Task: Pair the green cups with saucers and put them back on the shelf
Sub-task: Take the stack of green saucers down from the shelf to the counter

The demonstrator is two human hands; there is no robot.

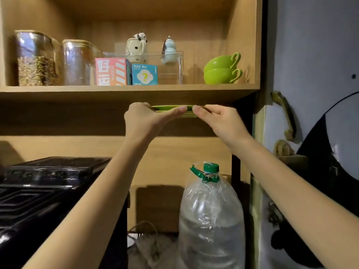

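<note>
Two green cups (221, 69) sit stacked one in the other at the right end of the wooden shelf (126, 89), handles pointing right. Just below the shelf's front edge I hold green saucers (171, 108) level, seen edge-on; it looks like a stack of two. My left hand (149, 119) grips the left rim with the thumb along the front. My right hand (215, 119) pinches the right rim. The saucers are lower than the cups and to their left.
The shelf also holds two glass jars (37, 59), a red box (111, 71), a blue box (144, 74), a clear container (167, 65) and two figurines. Below stand a large water bottle (210, 214) and a black appliance (44, 191).
</note>
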